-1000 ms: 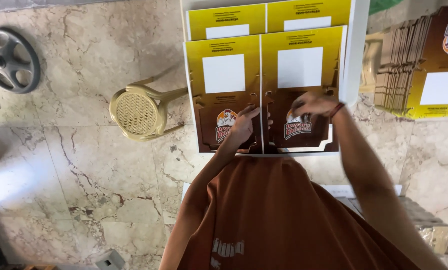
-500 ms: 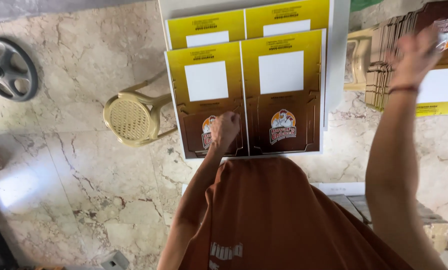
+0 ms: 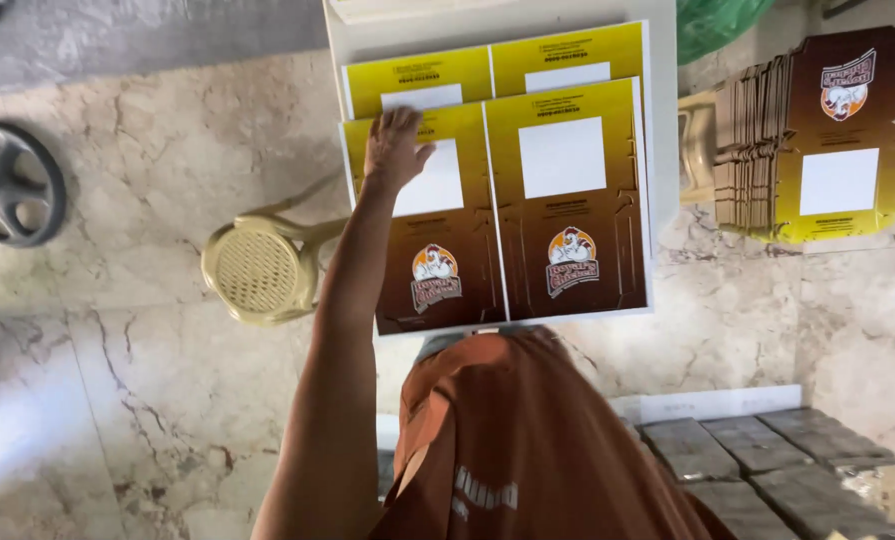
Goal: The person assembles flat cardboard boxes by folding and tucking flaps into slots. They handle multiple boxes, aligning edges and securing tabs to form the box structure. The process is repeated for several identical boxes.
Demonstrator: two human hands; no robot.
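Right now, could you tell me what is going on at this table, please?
A person's left hand rests flat on the top edge of the left flat carton on a white table. Another carton lies beside it, two more above. The right hand is out of view. A stack of cartons stands to the right.

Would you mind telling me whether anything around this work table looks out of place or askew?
Yes: a beige plastic stool lies tipped on its side on the marble floor, left of the white table. The flat cartons lie in tidy rows, the left hand resting on one.
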